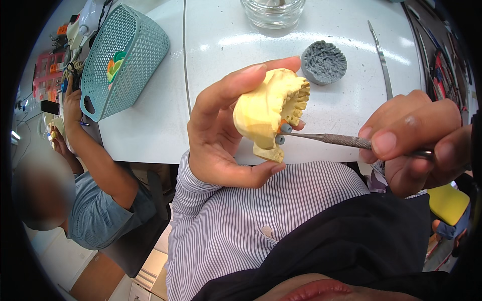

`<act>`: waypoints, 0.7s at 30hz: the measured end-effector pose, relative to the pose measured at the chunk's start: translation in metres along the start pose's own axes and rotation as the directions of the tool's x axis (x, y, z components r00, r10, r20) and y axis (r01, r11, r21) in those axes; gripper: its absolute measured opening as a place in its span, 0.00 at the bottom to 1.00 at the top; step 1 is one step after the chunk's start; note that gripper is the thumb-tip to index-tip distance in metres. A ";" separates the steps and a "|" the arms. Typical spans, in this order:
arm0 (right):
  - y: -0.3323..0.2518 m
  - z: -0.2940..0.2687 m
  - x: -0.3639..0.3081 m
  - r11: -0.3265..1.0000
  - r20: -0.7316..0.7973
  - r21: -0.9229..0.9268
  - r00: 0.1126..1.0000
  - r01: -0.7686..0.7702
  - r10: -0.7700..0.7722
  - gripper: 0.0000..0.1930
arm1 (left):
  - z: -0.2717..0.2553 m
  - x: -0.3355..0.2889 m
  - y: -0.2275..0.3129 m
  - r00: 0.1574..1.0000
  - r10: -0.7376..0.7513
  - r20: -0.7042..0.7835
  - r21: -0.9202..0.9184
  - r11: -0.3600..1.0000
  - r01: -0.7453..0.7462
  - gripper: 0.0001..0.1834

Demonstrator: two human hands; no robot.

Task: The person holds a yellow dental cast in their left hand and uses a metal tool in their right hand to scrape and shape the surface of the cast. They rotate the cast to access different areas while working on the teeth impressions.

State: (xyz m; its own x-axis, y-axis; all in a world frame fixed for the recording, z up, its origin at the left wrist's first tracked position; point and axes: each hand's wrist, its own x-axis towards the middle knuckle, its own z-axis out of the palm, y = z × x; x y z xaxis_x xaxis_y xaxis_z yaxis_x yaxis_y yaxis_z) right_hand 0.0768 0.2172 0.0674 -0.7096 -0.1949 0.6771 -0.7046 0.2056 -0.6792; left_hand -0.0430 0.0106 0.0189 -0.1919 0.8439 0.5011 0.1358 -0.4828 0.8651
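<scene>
My left hand [213, 135] grips a yellow plaster dental cast [261, 103], thumb at its lower end and fingers behind and over its top. The row of teeth on the cast faces right. Two small grey cylinders [285, 128] stick out from its lower right side, with a bit of orange material [282, 122] beside them. Between the fingers of my right hand [414, 138] is a metal dental hand instrument [336, 139] with a knurled handle. Its thin end points left and meets the cast by the cylinders; the exact contact spot is too small to make out.
On the white table [226, 50] stand a grey textured round block [324, 62] and a glass jar [273, 15]. A scalpel-like tool [382, 60] lies farther right. At left are a teal basket [135, 55] and a seated co-worker [108, 210].
</scene>
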 end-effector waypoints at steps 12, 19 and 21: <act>0.005 -0.006 -0.001 0.991 -0.216 0.121 0.976 0.061 -0.033 0.12 | -0.001 0.000 0.001 0.999 0.032 -0.023 0.047 0.998 -0.031 0.56; 0.014 -0.028 -0.020 0.989 -0.681 0.088 0.718 -0.119 0.147 0.11 | 0.004 -0.005 -0.005 0.992 0.120 -0.042 0.086 0.989 -0.116 0.53; 0.017 -0.026 -0.019 0.977 -0.745 0.071 0.641 -0.199 0.185 0.13 | 0.005 -0.006 -0.006 0.991 0.124 -0.052 0.071 0.990 -0.120 0.52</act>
State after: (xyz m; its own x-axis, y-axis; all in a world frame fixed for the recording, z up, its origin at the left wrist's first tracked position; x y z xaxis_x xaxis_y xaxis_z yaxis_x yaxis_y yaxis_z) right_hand 0.0787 0.2490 0.0502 -0.5797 0.6275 0.5197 -0.5480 0.1717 -0.8187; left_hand -0.0376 0.0100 0.0110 -0.2237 0.7642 0.6049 0.2267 -0.5629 0.7949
